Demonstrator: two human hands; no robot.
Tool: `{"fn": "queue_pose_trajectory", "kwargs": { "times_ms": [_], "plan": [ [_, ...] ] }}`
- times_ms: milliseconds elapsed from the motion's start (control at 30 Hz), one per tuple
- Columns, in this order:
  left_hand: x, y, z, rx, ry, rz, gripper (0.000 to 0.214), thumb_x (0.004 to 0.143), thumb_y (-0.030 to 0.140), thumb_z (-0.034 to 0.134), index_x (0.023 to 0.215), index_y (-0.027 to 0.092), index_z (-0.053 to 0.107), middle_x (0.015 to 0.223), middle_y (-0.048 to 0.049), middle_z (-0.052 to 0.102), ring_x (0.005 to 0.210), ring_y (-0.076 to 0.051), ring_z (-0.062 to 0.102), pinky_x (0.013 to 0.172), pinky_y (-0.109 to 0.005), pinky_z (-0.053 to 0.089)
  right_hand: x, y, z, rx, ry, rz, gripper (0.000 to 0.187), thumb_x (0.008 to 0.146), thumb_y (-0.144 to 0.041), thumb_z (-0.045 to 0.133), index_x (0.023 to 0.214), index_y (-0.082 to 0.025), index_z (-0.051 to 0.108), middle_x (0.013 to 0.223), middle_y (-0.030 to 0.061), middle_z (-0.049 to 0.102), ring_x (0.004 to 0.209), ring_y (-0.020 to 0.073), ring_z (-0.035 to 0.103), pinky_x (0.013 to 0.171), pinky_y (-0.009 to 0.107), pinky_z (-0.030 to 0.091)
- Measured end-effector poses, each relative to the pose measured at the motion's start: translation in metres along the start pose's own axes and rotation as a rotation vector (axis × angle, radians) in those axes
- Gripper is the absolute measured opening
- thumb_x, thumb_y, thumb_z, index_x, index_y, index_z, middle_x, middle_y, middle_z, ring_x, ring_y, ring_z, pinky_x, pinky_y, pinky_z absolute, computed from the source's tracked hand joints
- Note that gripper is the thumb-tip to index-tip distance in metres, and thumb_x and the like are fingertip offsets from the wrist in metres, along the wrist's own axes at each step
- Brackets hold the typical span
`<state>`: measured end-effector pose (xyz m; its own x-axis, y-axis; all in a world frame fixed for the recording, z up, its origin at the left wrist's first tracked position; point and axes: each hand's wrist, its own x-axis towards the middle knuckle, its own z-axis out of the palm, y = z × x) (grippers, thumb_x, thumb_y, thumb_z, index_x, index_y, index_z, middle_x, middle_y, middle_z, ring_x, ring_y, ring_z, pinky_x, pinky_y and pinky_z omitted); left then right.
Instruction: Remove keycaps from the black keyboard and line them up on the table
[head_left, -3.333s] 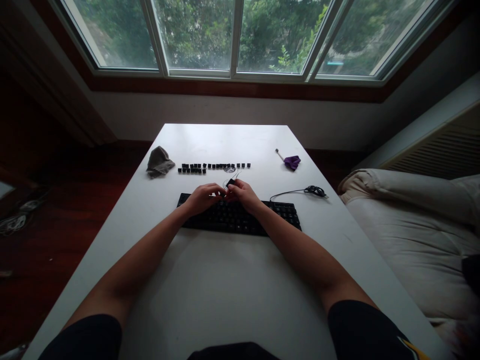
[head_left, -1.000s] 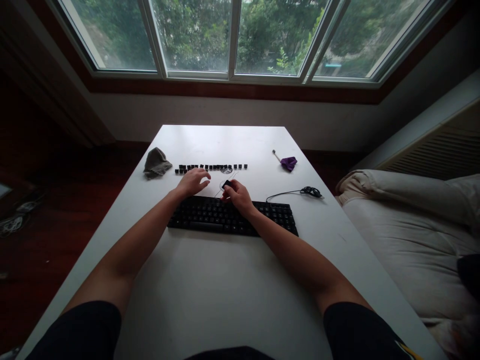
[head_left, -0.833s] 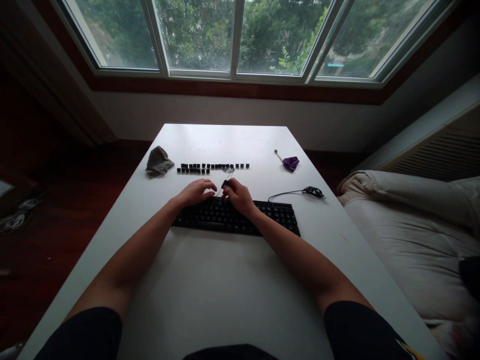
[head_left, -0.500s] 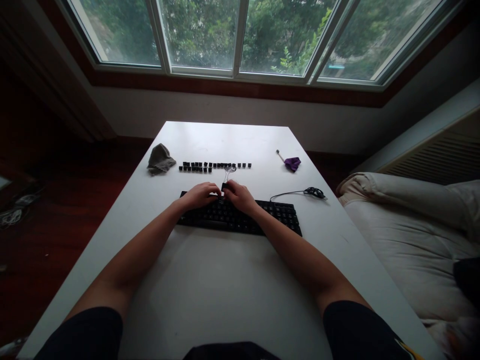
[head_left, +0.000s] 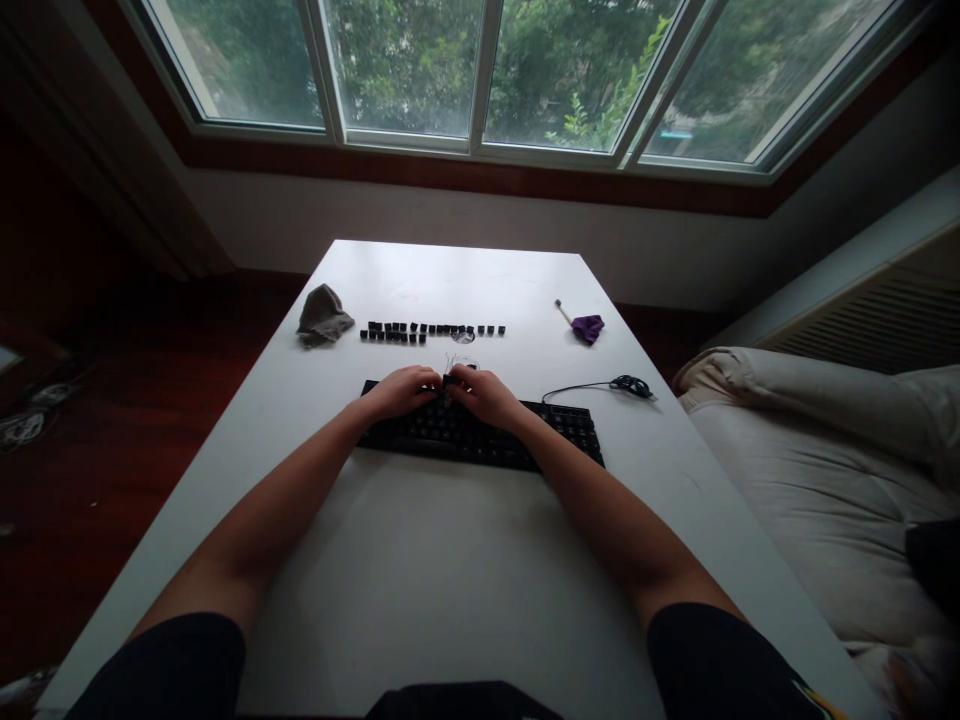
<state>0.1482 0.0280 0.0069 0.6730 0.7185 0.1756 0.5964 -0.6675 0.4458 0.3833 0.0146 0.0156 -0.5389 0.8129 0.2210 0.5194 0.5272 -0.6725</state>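
A black keyboard lies across the white table. Both hands meet over its top edge near the middle. My right hand is closed on a small black wire keycap puller, whose thin wire loops show just beyond the fingers. My left hand rests curled on the keys right beside it, fingertips touching the puller's area; what it grips is hidden. A row of loose black keycaps lies on the table beyond the keyboard.
A crumpled grey cloth sits at the far left of the table. A small purple brush lies at the far right. The keyboard's coiled black cable trails right. A pale sofa cushion stands close to the table's right edge.
My left hand came back from the keycap row to the keyboard and closed in next to my right hand. The right hand with the puller dropped down onto the keys.
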Motion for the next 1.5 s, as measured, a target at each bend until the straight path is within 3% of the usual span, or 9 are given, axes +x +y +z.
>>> {"fn": "queue_pose_trajectory", "kwargs": {
  "times_ms": [333,600,833,1200,1500],
  "plan": [
    [-0.001,0.003,-0.001,-0.032,0.013,-0.010,0.020,0.090,0.022,0.059,0.106,0.023,0.070,0.105,-0.0042,0.070,0.100,-0.022,0.064,0.089,-0.034,0.050,-0.011,0.001,0.005,-0.164,0.002,-0.202,0.012,0.097,-0.025,0.057,0.106,-0.021,0.063,0.093,0.0049,0.070,0.079,0.0176,0.062,0.073,0.027,0.042],
    [0.000,0.016,-0.007,-0.054,0.018,0.056,0.018,0.086,0.022,0.063,0.102,0.022,0.072,0.105,-0.0068,0.068,0.103,-0.024,0.061,0.092,-0.037,0.049,-0.018,0.000,0.015,-0.062,0.150,-0.021,0.014,0.098,-0.034,0.056,0.100,-0.024,0.064,0.084,0.0025,0.069,0.074,0.0182,0.063,0.071,0.027,0.044],
    [0.003,0.021,-0.004,-0.025,-0.003,0.051,0.012,0.088,0.030,0.067,0.095,0.021,0.071,0.095,-0.0063,0.066,0.093,-0.022,0.059,0.081,-0.034,0.048,-0.019,0.001,0.017,-0.013,0.203,0.007,0.015,0.098,-0.035,0.055,0.096,-0.024,0.065,0.083,0.0019,0.069,0.073,0.0178,0.061,0.071,0.027,0.043],
    [0.006,0.021,0.002,-0.101,0.031,0.049,0.018,0.095,0.022,0.055,0.106,0.021,0.070,0.104,-0.0061,0.071,0.099,-0.022,0.064,0.092,-0.037,0.049,-0.016,0.002,0.016,0.184,0.316,0.089,0.017,0.097,-0.040,0.054,0.093,-0.023,0.057,0.075,0.0002,0.069,0.067,0.0176,0.063,0.068,0.028,0.047],
    [0.006,0.031,0.007,-0.363,0.164,-0.053,0.023,0.089,0.027,0.066,0.111,0.021,0.067,0.101,-0.0041,0.073,0.087,-0.017,0.066,0.078,-0.031,0.053,-0.016,-0.001,0.013,0.244,0.387,0.181,0.021,0.095,-0.044,0.055,0.090,-0.024,0.056,0.075,0.0005,0.072,0.069,0.0194,0.068,0.070,0.031,0.052]
  ]
}}
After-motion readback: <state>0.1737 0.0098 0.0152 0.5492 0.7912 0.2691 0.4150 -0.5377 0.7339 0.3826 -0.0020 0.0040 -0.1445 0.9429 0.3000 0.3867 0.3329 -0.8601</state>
